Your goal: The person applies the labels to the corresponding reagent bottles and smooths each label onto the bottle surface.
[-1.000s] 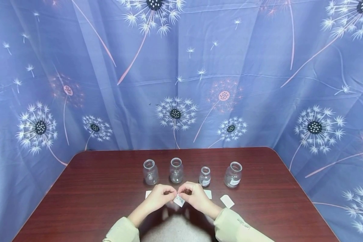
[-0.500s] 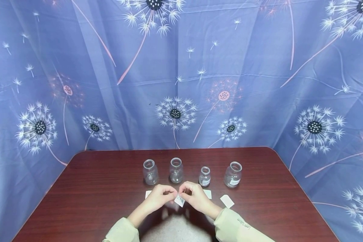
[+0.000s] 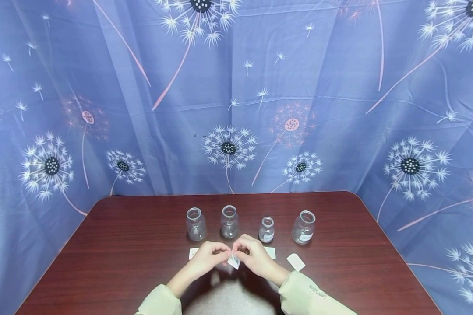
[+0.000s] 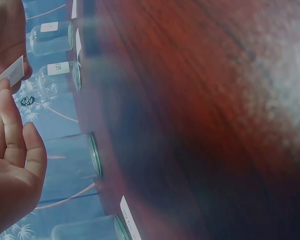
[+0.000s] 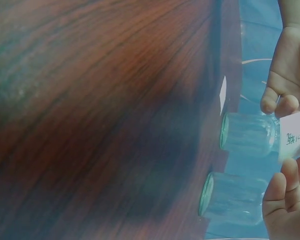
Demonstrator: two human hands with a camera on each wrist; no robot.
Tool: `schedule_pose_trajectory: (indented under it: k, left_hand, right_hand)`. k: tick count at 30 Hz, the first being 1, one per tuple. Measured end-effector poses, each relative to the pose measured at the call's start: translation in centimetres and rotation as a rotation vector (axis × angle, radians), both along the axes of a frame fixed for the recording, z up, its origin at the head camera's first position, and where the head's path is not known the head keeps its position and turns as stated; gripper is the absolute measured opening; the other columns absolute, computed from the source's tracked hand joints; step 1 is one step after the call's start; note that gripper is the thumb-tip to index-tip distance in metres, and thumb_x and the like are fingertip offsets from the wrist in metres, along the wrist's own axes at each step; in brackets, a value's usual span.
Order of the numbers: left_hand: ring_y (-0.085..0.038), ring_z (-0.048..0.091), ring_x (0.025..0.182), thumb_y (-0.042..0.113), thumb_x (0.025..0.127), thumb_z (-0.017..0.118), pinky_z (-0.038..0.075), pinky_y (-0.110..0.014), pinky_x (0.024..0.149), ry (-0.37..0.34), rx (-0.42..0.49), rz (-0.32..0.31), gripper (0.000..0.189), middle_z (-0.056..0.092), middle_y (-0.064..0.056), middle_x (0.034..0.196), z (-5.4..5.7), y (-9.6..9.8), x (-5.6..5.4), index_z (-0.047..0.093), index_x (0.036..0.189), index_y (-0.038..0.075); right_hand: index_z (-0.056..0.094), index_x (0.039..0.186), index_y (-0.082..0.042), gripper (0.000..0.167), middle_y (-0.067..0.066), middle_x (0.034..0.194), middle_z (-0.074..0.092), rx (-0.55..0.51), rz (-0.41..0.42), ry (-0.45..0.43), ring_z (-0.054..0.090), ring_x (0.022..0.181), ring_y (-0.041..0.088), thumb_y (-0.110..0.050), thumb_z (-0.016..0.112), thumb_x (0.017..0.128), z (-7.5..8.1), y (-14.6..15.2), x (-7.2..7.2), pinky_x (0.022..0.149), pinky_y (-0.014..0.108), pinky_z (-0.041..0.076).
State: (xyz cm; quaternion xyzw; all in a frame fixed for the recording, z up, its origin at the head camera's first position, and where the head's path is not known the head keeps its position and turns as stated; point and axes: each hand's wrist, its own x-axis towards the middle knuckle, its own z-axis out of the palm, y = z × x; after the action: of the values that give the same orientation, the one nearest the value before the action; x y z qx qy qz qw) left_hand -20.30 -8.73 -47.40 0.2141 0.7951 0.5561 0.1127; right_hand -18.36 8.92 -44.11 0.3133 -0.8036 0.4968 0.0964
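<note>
In the head view, both hands meet over the front middle of the table. My left hand [image 3: 207, 257] pinches one edge of a small white label [image 3: 234, 262]. My right hand [image 3: 254, 256] pinches the same label, close to the left fingertips. Dark printed characters show on the label [image 5: 294, 135] in the right wrist view. Beyond the hands stand two clear glass jars without labels, a left jar [image 3: 196, 225] and a middle jar [image 3: 230, 223]. Right of them, a small jar [image 3: 266, 231] and a wider jar [image 3: 304, 228] each bear a white label.
White paper pieces lie on the red-brown wooden table [image 3: 122, 262]: one by the left hand [image 3: 193, 253], one behind the right wrist [image 3: 270, 252], and one further right [image 3: 296, 262]. A blue dandelion-print curtain [image 3: 173, 131] surrounds the table's back and sides.
Both hands stay nearly in place, with small finger shifts at the label. The label turns slightly between the fingertips. Jars and paper pieces have not moved.
</note>
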Motion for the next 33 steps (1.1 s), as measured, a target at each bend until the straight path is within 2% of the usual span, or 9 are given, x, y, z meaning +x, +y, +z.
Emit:
schedule_pose_trajectory:
  k: [3, 8, 13, 18, 21, 24, 28, 33]
  left_hand:
    - [-0.002, 0.056, 0.059, 0.019, 0.085, 0.055, 0.045, -0.019, 0.061, -0.017, 0.004, 0.002, 0.021, 0.061, -0.003, 0.066, -0.3, 0.0, -0.1, 0.064, 0.088, 0.000]
    - [-0.005, 0.056, 0.058, 0.012, 0.084, 0.055, 0.047, -0.022, 0.060, -0.025, 0.010, 0.029, 0.017, 0.062, -0.009, 0.067, -0.8, 0.3, -0.3, 0.064, 0.088, -0.002]
    - [-0.008, 0.056, 0.056, 0.006, 0.078, 0.055, 0.049, -0.024, 0.056, -0.035, -0.010, 0.109, 0.013, 0.063, -0.011, 0.065, -0.9, 0.6, -0.4, 0.063, 0.083, -0.003]
    - [-0.008, 0.055, 0.056, 0.003, 0.070, 0.054, 0.046, -0.022, 0.054, -0.048, -0.009, 0.181, 0.013, 0.061, -0.004, 0.064, -0.8, 0.9, -0.5, 0.061, 0.079, -0.003]
    - [-0.006, 0.052, 0.057, 0.001, 0.068, 0.055, 0.043, -0.019, 0.054, -0.046, 0.014, 0.199, 0.016, 0.057, 0.000, 0.063, -0.9, 0.9, -0.6, 0.057, 0.083, -0.003]
    - [-0.005, 0.050, 0.057, -0.001, 0.068, 0.055, 0.041, -0.018, 0.055, -0.044, 0.052, 0.204, 0.027, 0.056, -0.001, 0.063, -1.1, 0.7, -0.8, 0.053, 0.095, -0.002]
    - [-0.004, 0.050, 0.058, -0.002, 0.071, 0.055, 0.040, -0.018, 0.055, -0.011, 0.082, 0.206, 0.032, 0.060, -0.009, 0.069, -1.2, 0.6, -0.8, 0.052, 0.103, 0.003]
    - [-0.003, 0.053, 0.069, 0.006, 0.077, 0.059, 0.043, -0.019, 0.063, 0.073, 0.021, 0.205, 0.015, 0.065, -0.007, 0.081, -1.1, 0.6, -0.8, 0.062, 0.092, 0.007]
  right_hand:
    - [0.055, 0.068, -0.001, 0.013, 0.011, 0.067, 0.050, -0.002, 0.001, 0.002, 0.043, 0.057, 0.009, 0.012, 0.059, 0.068, -0.1, 0.0, 0.0, 0.050, 0.014, 0.036]
    - [0.054, 0.068, -0.001, 0.014, 0.012, 0.067, 0.050, -0.006, 0.004, 0.013, 0.044, 0.057, 0.011, 0.012, 0.059, 0.068, -0.2, 0.1, 0.0, 0.049, 0.015, 0.037]
    - [0.053, 0.069, 0.000, 0.013, 0.013, 0.068, 0.051, -0.011, 0.002, -0.016, 0.045, 0.058, 0.011, 0.012, 0.058, 0.068, -0.3, 0.2, 0.0, 0.051, 0.013, 0.036]
    - [0.051, 0.071, 0.000, 0.012, 0.015, 0.077, 0.054, -0.028, 0.003, -0.068, 0.047, 0.063, 0.010, 0.011, 0.057, 0.069, -0.3, 0.2, -0.1, 0.054, 0.015, 0.039]
    - [0.049, 0.071, 0.001, 0.012, 0.020, 0.087, 0.058, -0.051, -0.001, -0.125, 0.051, 0.068, 0.010, 0.012, 0.056, 0.070, -0.4, 0.3, -0.1, 0.057, 0.016, 0.042]
    - [0.048, 0.072, 0.002, 0.012, 0.022, 0.094, 0.059, -0.064, -0.015, -0.164, 0.055, 0.073, 0.013, 0.012, 0.055, 0.071, -0.7, 0.4, -0.3, 0.059, 0.019, 0.044]
    - [0.048, 0.073, 0.000, 0.013, 0.021, 0.093, 0.061, -0.082, -0.030, -0.173, 0.057, 0.076, 0.014, 0.012, 0.054, 0.073, -1.7, 0.8, -1.0, 0.060, 0.022, 0.046]
    - [0.049, 0.076, -0.005, 0.013, 0.015, 0.091, 0.063, -0.115, -0.047, -0.207, 0.055, 0.076, 0.007, 0.007, 0.054, 0.077, -3.3, 1.3, -2.0, 0.060, 0.021, 0.045]
